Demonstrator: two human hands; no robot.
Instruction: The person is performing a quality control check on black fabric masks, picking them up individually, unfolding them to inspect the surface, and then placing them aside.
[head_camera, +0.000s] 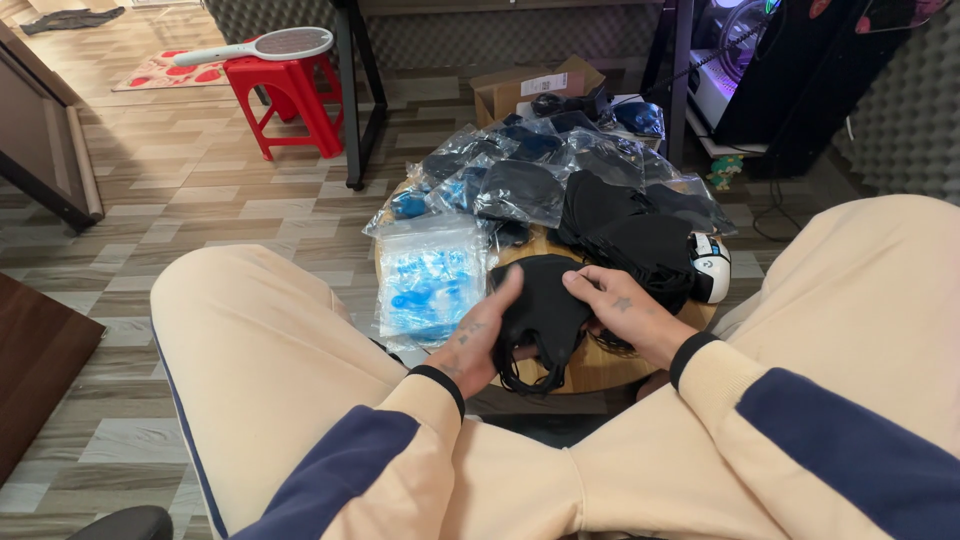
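A small round wooden tabletop (600, 365) is seen between the knees, set on a floor (200, 190) of grey and brown planks. Behind it, black desk legs (352, 100), an open cardboard box (520, 88) and dark foam-clad walls (900, 120) are shown. A red plastic stool (288, 100) stands to the far left, and a white racket-shaped swatter (262, 46) is laid across it.

The tabletop is crowded: clear bags of dark masks (520, 175) are heaped at the back, a stack of empty clear bags (430, 275) lies at the left, a pile of loose black masks (625, 235) at the right, with a white mouse (710, 265) just beside it.

A black mask (545, 315) is held at the near edge: it is gripped by the left hand (478, 335) on one side and pinched by the right hand (625, 305) on the other.
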